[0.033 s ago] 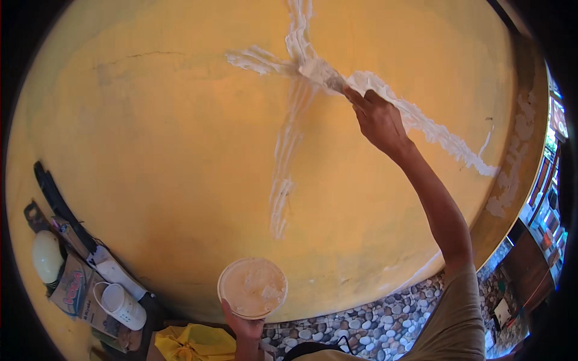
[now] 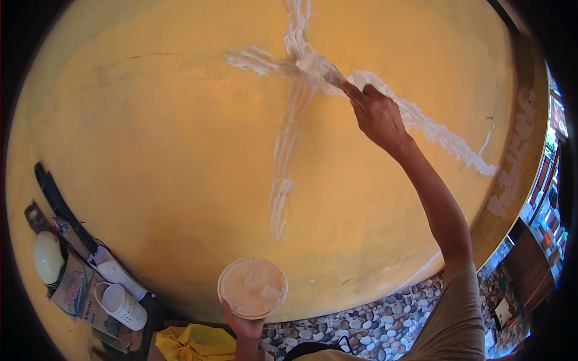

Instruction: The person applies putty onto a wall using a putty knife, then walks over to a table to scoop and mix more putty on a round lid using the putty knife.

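Note:
My right hand (image 2: 380, 120) is closed round a putty knife (image 2: 333, 77), its blade laid against the yellow wall (image 2: 180, 138). The blade sits where several bands of white putty (image 2: 436, 132) meet. These bands run up, left, down and to the lower right, ridged and uneven. Low in front of me, my left hand (image 2: 245, 325) grips a round tub (image 2: 265, 314) from its near side, thumb at the rim. Pale putty (image 2: 256, 286) lies inside it. The knife's handle is mostly hidden by my fingers.
At lower left a saw (image 2: 36, 216), a cream helmet (image 2: 48, 257), a cardboard box (image 2: 81, 289) and a white perforated basket (image 2: 127, 308) stand by the wall. A yellow bag (image 2: 195, 343) is below. Pebble-patterned flooring (image 2: 361, 328) runs along the wall's foot.
My right hand and the putty knife have shifted very slightly upward on the wall. My left hand and the tub stay in place.

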The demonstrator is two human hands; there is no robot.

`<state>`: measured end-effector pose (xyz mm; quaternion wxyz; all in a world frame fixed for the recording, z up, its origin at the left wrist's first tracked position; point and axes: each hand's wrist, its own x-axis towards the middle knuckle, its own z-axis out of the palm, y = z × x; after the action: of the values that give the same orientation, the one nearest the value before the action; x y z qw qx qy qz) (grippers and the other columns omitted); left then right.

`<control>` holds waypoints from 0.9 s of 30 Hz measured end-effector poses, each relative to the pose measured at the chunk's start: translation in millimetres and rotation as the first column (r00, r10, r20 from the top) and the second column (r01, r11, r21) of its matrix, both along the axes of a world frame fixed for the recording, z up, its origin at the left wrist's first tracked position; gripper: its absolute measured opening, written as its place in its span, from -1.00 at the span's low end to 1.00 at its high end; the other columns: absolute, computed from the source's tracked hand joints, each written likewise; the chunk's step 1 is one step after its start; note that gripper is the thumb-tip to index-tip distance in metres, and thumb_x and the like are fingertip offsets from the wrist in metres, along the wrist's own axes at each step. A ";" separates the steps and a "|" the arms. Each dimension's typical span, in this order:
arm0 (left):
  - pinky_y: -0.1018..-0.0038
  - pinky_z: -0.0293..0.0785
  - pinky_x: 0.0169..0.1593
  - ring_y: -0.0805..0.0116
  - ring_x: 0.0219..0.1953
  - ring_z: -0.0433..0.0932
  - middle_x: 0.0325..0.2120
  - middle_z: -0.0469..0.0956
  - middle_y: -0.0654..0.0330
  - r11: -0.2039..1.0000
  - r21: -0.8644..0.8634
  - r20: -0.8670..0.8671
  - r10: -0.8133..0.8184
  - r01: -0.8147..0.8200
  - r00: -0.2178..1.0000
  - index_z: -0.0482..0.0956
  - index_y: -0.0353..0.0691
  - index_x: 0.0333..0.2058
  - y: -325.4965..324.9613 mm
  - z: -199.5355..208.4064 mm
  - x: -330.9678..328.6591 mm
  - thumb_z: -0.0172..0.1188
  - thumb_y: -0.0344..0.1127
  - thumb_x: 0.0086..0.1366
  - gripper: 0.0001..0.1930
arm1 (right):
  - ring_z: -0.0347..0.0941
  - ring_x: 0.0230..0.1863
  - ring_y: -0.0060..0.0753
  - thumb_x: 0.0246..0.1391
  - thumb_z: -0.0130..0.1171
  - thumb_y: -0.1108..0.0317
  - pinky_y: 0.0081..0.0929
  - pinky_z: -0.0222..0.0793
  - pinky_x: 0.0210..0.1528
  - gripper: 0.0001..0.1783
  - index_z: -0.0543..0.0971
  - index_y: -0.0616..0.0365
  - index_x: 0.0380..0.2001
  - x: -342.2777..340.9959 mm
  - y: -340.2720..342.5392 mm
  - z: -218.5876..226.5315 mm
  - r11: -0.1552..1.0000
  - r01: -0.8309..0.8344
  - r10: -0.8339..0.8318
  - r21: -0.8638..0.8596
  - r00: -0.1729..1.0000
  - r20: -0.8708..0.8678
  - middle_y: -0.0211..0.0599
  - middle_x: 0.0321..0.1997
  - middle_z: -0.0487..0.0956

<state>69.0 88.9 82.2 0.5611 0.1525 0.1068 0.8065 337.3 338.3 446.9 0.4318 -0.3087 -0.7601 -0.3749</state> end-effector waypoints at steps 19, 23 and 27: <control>-0.07 0.24 0.17 0.00 0.24 0.19 0.24 0.16 0.11 0.999 -0.015 -0.066 0.039 -0.040 0.997 0.09 -0.06 0.27 13.4 5.0 14.7 -0.14 0.24 0.27 -0.28 | 0.46 -0.39 -0.09 0.00 0.06 0.52 -0.24 0.45 -0.47 -0.45 0.35 0.06 0.13 -56.5 57.2 -44.2 0.992 -0.095 0.113 0.088 0.967 -0.230 -0.12 -0.40 0.40; -0.09 0.24 0.16 0.00 0.24 0.19 0.24 0.17 0.12 0.999 -0.030 0.020 0.017 -0.016 1.000 0.11 -0.05 0.26 15.3 0.2 11.2 -0.17 0.25 0.28 -0.29 | 0.46 -0.35 -0.05 -0.05 0.03 0.57 -0.20 0.47 -0.46 -0.38 0.29 0.11 0.17 -58.7 54.5 -69.4 0.997 -0.044 0.029 -0.057 0.969 -0.247 -0.05 -0.33 0.40; -0.08 0.22 0.18 0.01 0.24 0.20 0.24 0.18 0.13 0.998 -0.060 0.072 -0.015 0.019 0.997 0.12 -0.04 0.26 11.1 2.7 8.1 -0.20 0.26 0.28 -0.30 | 0.42 -0.55 -0.05 0.03 0.08 0.46 -0.21 0.41 -0.51 -0.46 0.35 0.10 0.15 -43.3 16.6 -85.6 0.985 -0.020 -0.028 -0.171 0.961 -0.276 -0.14 -0.53 0.41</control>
<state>77.1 100.0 84.9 0.5758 0.1072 0.1095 0.8031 294.0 355.0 361.3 0.5050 -0.3957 -0.7210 -0.2618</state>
